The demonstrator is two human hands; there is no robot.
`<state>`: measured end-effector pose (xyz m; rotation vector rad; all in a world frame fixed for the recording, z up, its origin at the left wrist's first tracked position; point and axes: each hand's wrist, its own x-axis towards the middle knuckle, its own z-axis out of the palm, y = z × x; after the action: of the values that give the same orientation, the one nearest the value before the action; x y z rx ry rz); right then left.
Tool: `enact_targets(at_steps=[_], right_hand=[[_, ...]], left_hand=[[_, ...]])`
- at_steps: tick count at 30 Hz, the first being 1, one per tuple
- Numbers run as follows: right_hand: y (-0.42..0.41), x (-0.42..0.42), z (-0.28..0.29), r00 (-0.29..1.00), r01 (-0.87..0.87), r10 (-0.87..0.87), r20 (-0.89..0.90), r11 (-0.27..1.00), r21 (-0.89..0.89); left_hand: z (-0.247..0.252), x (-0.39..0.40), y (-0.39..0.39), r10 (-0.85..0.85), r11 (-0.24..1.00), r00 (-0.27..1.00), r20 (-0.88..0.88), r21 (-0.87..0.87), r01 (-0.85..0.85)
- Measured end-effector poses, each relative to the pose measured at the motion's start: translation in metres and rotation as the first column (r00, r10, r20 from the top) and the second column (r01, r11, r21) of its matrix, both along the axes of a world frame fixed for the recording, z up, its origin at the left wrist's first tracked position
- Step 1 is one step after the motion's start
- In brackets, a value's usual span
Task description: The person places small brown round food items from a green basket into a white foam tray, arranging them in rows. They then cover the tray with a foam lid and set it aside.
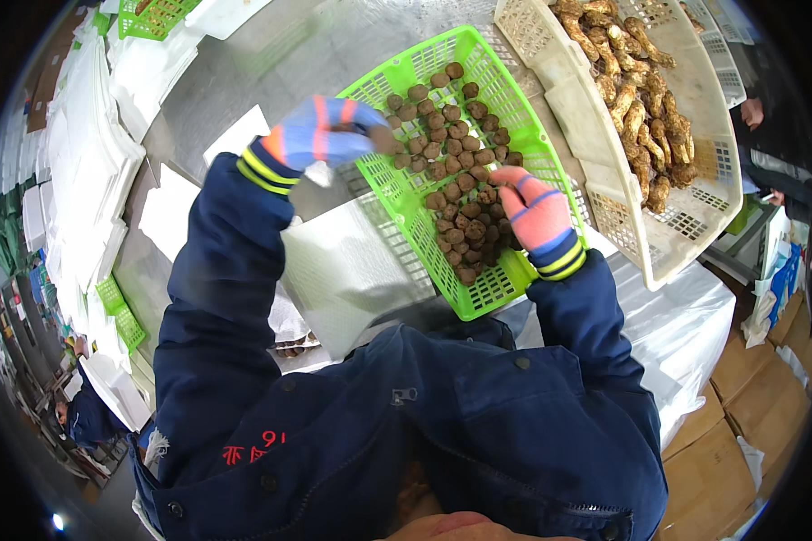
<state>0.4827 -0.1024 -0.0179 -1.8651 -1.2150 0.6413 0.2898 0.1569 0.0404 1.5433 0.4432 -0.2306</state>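
A bright green plastic basket (461, 308) stands in front of me with many small, round, brown truffle-like pieces (452, 145) in it. They lie spread out at its far end and heaped at the near end. My left hand (328, 132), in a blue and orange striped knit glove, is over the basket's left rim. Motion blurs its fingertips, which pinch a brown round piece (381, 139). Inside the right side of the basket, my right hand (531, 206), in a pink and blue glove, reaches its bent fingers to the pieces. Whether they grip one is hidden.
To the right, a tilted white plastic crate (568, 128) holds thick-stemmed, matsutake-like mushrooms (639, 108). White foam sheets (345, 260) lie on the metal table (264, 61); more are stacked at left (84, 155). Cardboard boxes (731, 466) stand at lower right. Other people are at both edges.
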Motion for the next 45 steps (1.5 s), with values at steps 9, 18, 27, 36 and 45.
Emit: enact_targets(at_steps=[9, 18, 27, 36, 45], right_hand=[[0.084, -0.024, -0.049, 0.817, -0.206, 0.356, 0.454, 0.915, -0.348], [0.038, 0.011, -0.009, 0.933, -0.083, 0.143, 0.331, 0.979, -0.188], [0.075, -0.052, -0.018, 0.795, -0.266, 0.469, 0.385, 0.839, -0.475], [0.083, -0.052, -0.048, 0.779, -0.226, 0.402, 0.481, 0.896, -0.383], [0.083, -0.051, -0.047, 0.637, -0.154, 0.523, 0.566, 0.806, -0.572]], left_hand=[[-0.032, -0.014, 0.015, 0.473, 0.857, 0.880, -0.028, -0.218, -0.468], [-0.032, 0.038, -0.018, -0.124, 0.570, 0.980, -0.159, 0.797, 0.201], [-0.077, 0.079, -0.049, -0.222, 0.044, 0.656, -0.721, 0.665, 0.746], [-0.021, 0.052, -0.026, -0.243, 0.355, 0.870, -0.429, 0.795, 0.491], [0.035, -0.198, -0.041, 0.368, 0.916, 0.862, 0.348, -0.295, -0.272]])
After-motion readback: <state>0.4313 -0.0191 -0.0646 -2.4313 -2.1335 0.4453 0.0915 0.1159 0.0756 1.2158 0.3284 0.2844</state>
